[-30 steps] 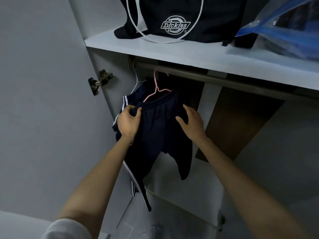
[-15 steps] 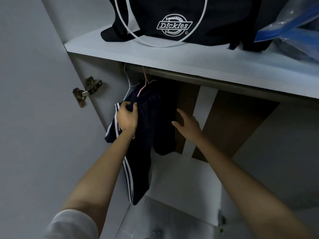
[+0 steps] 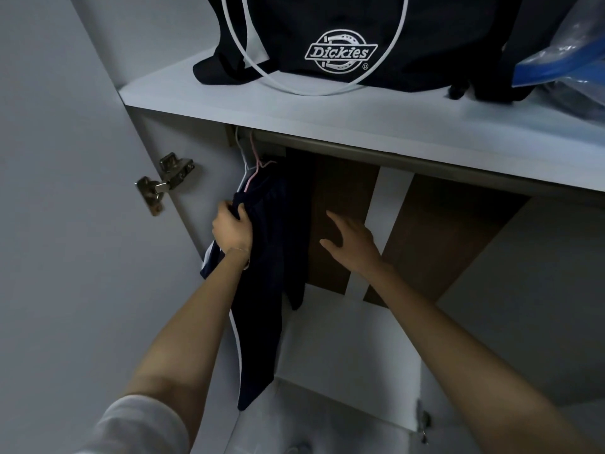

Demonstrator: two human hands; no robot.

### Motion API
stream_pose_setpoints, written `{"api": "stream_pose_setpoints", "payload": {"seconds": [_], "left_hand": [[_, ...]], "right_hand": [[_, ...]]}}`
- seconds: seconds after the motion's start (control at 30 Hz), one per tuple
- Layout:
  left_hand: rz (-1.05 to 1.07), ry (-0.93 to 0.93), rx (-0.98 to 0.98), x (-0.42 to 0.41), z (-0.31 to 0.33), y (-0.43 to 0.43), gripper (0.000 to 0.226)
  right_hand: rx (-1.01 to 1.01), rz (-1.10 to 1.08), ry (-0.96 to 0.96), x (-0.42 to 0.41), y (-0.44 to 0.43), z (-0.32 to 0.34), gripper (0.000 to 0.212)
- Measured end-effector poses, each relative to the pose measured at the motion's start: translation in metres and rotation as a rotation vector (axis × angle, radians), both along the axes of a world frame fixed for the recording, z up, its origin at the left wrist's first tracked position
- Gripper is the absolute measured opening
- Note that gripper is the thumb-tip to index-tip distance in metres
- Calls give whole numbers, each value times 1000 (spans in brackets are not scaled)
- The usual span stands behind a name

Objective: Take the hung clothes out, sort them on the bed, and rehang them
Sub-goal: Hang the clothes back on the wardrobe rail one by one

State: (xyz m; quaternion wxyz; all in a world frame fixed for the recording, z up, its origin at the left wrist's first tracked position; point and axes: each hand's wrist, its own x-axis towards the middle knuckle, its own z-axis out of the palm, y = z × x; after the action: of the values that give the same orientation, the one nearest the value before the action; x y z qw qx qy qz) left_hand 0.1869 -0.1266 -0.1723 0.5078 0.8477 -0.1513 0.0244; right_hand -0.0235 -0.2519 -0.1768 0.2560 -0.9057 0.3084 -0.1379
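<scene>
Head view. Interior of an open wardrobe, seen from below the upper shelf [image 3: 327, 119].

The navy garment [image 3: 268, 273], with white stripes down its side, hangs from a pink hanger [image 3: 260, 167] at the far left end of the metal rail [image 3: 409, 157], close to the wardrobe's side wall. A white hanger [image 3: 243, 165] hangs just beside the pink one on the same rail.

The left hand [image 3: 233, 231] grips the bunched upper edge of the garment, fingers and thumb curled round the cloth; a white sleeve [image 3: 137, 424] shows at the elbow. The right hand [image 3: 352, 242] is spread and holds nothing, just right of the garment and in front of the brown back panel [image 3: 442, 240]; whether it touches the panel cannot be told.

On the shelf stand a black Dickies bag [image 3: 343, 37] and, at far right, a blue plastic bag [image 3: 563, 63]. A metal hinge [image 3: 163, 183] joins the wardrobe door [image 3: 65, 240] at left.
</scene>
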Motion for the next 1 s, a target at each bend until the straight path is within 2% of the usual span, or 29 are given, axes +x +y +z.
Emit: {"api": "stream_pose_setpoints", "payload": {"seconds": [0.23, 0.4, 0.47, 0.63, 0.7, 0.8, 1.0], "left_hand": [[18, -31, 42, 12, -1, 3, 26], [-61, -63, 95, 9, -6, 8, 23], [-115, -148, 122, 4, -10, 13, 27], [-180, -484, 336, -30, -27, 41, 57], [-239, -543, 404, -49, -36, 56, 60], [-294, -558, 496, -81, -50, 85, 64], [-244, -469, 581, -133, -73, 167, 64]], "right_hand": [[-55, 5, 71, -1, -2, -11, 66], [-167, 15, 140, -4, 3, -16, 65], [-192, 19, 141, -7, 7, -15, 65], [-242, 46, 152, -18, 19, -17, 66], [-263, 75, 177, -21, 27, -19, 67], [-316, 127, 219, -26, 44, -23, 68], [-378, 293, 214, -37, 108, -40, 68]]}}
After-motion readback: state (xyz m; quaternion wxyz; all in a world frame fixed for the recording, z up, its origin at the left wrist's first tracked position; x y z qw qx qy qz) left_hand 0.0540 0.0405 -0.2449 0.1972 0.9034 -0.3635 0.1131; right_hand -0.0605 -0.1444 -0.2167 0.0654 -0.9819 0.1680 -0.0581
